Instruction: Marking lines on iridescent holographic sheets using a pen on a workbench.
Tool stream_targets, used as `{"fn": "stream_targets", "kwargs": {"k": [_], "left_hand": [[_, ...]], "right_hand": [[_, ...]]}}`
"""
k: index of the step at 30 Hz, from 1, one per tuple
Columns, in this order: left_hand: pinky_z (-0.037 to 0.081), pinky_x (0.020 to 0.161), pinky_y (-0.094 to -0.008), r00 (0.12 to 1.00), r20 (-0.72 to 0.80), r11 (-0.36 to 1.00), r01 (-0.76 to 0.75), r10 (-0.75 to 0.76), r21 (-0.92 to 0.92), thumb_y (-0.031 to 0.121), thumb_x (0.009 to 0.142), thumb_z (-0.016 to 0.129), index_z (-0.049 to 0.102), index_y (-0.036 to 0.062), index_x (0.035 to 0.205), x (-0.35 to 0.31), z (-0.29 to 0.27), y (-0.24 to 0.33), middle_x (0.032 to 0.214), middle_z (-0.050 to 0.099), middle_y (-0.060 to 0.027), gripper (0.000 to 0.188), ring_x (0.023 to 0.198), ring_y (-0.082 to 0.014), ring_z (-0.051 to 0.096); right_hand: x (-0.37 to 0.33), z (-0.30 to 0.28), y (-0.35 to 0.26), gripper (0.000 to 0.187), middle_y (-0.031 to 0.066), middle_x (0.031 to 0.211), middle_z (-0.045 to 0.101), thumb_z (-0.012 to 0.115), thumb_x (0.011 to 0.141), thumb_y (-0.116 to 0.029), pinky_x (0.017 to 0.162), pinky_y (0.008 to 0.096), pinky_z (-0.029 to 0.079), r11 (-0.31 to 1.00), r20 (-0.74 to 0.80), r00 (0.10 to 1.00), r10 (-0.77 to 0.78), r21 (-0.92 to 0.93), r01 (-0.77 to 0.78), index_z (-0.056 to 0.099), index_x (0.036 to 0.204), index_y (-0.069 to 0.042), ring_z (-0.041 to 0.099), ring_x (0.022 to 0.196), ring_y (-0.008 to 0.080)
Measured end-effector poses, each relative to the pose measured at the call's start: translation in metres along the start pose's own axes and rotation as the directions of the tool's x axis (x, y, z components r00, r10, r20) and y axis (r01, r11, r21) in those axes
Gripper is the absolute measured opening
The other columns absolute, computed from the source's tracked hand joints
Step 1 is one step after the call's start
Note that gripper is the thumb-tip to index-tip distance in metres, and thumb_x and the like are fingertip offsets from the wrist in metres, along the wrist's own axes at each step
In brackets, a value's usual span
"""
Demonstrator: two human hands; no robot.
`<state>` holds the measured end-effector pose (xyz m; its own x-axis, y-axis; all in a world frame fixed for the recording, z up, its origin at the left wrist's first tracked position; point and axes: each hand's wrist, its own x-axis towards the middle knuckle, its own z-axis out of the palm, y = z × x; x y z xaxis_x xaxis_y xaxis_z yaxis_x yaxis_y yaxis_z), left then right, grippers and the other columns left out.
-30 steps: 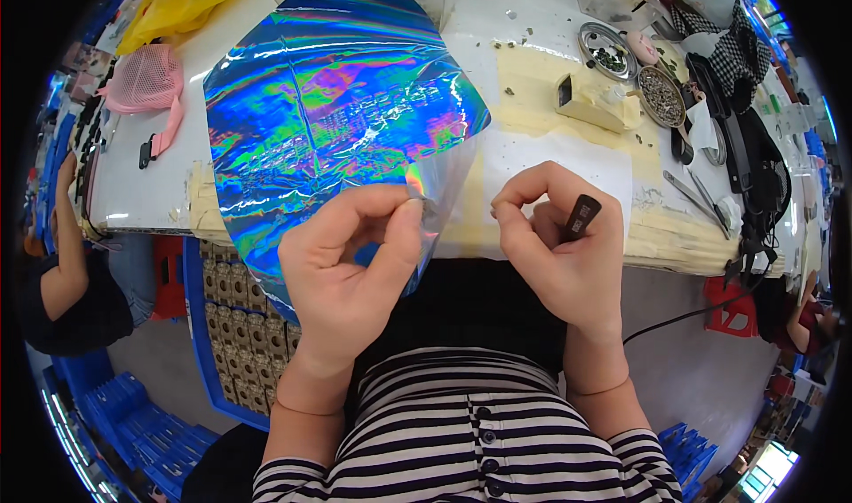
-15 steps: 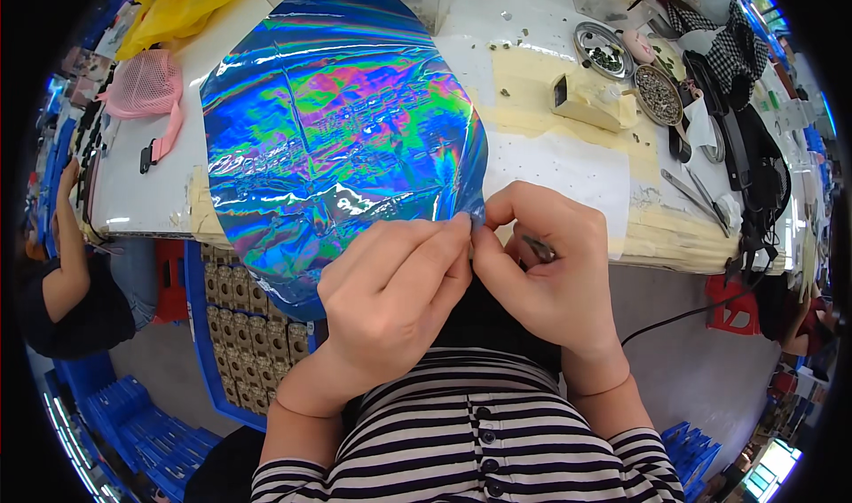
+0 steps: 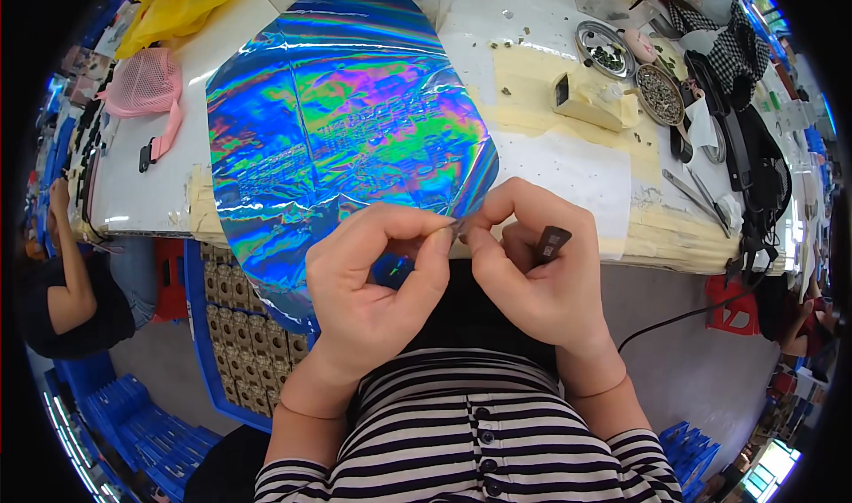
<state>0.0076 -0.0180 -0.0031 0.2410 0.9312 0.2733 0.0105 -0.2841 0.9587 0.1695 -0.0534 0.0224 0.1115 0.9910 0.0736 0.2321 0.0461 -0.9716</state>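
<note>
A large iridescent blue plastic film (image 3: 355, 121) spreads over the table's front edge, its lower part hanging toward me. Thumb and forefinger of my left hand (image 3: 377, 281) are pinched at the film's lower right edge. There, my right hand (image 3: 546, 277) brings its thumb and forefinger almost against the left fingertips. What lies exactly between the fingertips is too small to make out. Tucked in the curled fingers of my right hand is a pair of tweezers, as far as its dark flat end (image 3: 554, 242) shows; the rest is hidden.
On the right of the table (image 3: 586, 228) lie tweezers-like metal tools (image 3: 697, 197), a tape dispenser (image 3: 590, 102), and round dishes (image 3: 658, 95) of small pieces. A pink mesh pouch (image 3: 145, 86) and yellow bag (image 3: 182, 6) lie left. Below, a blue crate (image 3: 197, 326) holds metal parts.
My left hand has turned, its thumb and forefinger now forming a ring. The film has shifted slightly right. The dark end of the tool in my right hand has swung into view.
</note>
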Motion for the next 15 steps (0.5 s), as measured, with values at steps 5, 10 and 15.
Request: {"fn": "stream_targets", "kwargs": {"k": [5, 10, 15], "left_hand": [[0.052, 0.059, -0.0278, 0.937, 0.093, 0.883, -0.347, 0.335, 0.316, -0.005, 0.078, 0.074, 0.070, -0.0008, 0.090, 0.001, -0.002, 0.001, 0.078, 0.068, -0.0107, 0.014, 0.064, -0.0201, 0.066], [0.052, 0.059, -0.0283, 0.982, 0.044, 0.956, -0.189, 0.183, 0.223, -0.003, 0.081, 0.075, 0.070, -0.0005, 0.092, -0.006, 0.000, 0.001, 0.078, 0.068, -0.0105, 0.012, 0.066, -0.0204, 0.066], [0.051, 0.060, -0.0277, 0.979, 0.034, 0.953, -0.202, 0.200, 0.223, 0.000, 0.087, 0.073, 0.070, -0.0006, 0.092, -0.003, 0.001, -0.006, 0.080, 0.069, -0.0092, 0.006, 0.067, -0.0174, 0.064]], "right_hand": [[0.000, -0.001, 0.003, 0.009, 0.0060, 0.077, 0.064, 0.070, 0.085, 0.000, 0.048, 0.0256, 0.044, 0.979, 0.025, 0.985, -0.171, -0.111, 0.173, 0.061, 0.088, -0.001, 0.056, 0.055, 0.0118], [-0.005, 0.005, 0.009, 0.008, 0.0080, 0.078, 0.063, 0.068, 0.089, 0.000, 0.049, 0.0273, 0.046, 0.972, 0.015, 0.980, -0.197, -0.126, 0.197, 0.060, 0.090, -0.001, 0.059, 0.056, 0.0167], [-0.009, 0.009, 0.010, 0.010, 0.0078, 0.074, 0.060, 0.068, 0.088, 0.000, 0.049, 0.0276, 0.045, 0.968, -0.013, 0.980, -0.198, -0.163, 0.194, 0.058, 0.087, -0.002, 0.057, 0.054, 0.0165]]}}
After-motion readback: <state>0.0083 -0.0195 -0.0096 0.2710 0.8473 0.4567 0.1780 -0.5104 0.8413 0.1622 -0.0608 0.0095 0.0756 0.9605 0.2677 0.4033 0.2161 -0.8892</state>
